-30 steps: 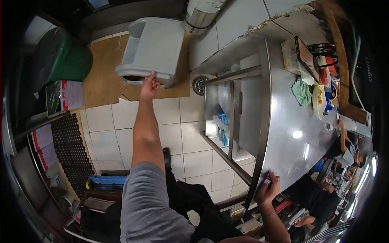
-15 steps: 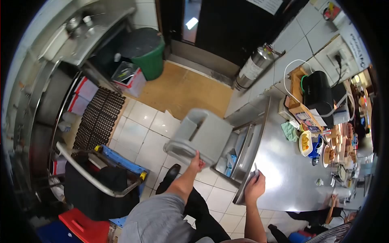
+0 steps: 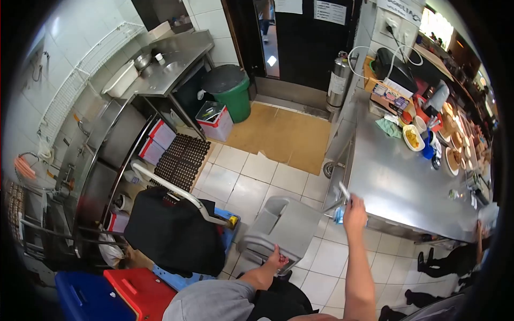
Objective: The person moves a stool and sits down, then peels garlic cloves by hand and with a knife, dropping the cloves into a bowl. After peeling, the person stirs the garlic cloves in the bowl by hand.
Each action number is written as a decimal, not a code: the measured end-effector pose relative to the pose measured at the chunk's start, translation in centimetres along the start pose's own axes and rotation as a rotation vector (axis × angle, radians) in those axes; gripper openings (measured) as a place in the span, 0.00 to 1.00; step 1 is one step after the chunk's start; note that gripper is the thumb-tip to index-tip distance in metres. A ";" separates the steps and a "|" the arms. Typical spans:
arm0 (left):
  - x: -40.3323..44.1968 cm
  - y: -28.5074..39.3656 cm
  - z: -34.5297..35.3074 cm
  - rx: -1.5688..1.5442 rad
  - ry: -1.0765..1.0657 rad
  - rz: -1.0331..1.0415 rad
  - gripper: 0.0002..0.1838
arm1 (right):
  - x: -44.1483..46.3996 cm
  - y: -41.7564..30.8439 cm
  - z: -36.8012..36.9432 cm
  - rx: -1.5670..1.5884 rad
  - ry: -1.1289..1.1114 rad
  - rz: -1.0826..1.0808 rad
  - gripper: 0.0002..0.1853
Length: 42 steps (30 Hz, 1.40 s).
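Observation:
My left hand [image 3: 277, 258] is closed on the near edge of a grey plastic bin [image 3: 297, 227], held in front of my body over the tiled floor. The bin is tilted, with a long recess in its upper side. My right hand [image 3: 354, 211] is raised by the left edge of the steel table, closed around a thin, pale, flat-looking object [image 3: 344, 189] that sticks up from the fingers. Its kind cannot be made out. Just beyond the bin, something blue and white [image 3: 339, 215] shows beside the table's edge.
A trolley [image 3: 176, 192] with a black bag stands left, red [image 3: 139, 291] and blue [image 3: 80, 299] boxes nearer me. Plates and food containers [image 3: 413, 137] line the steel table [image 3: 391, 176]. A green bin [image 3: 235, 99] stands near the door; other people's legs [image 3: 450, 260] show right.
The view has swung left and widened. My left hand has carried the grey bin away from the drawers under the table. My right hand is lifted higher, still with the pale object.

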<state>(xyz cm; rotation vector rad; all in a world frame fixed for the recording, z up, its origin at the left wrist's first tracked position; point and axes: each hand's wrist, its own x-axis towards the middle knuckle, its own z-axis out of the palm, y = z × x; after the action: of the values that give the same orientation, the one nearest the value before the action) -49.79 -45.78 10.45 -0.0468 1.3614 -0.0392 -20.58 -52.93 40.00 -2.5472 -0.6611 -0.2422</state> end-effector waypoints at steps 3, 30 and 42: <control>-0.7 -1.3 -3.2 0.053 -0.057 0.005 0.29 | -14.8 1.6 -1.1 0.126 0.067 0.103 0.15; -0.1 -9.7 -34.7 0.445 -0.119 -0.038 0.34 | -86.7 -18.4 -13.9 0.312 -0.595 1.124 0.16; -9.9 -22.4 -49.7 0.433 0.096 -0.033 0.30 | -101.1 -15.1 -14.6 0.812 -0.599 1.294 0.17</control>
<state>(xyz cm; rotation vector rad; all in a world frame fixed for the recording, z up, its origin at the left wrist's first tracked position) -100.45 -68.16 11.13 0.2995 1.4230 -0.3662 -116.36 -90.16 30.06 -1.7256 0.6678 1.0161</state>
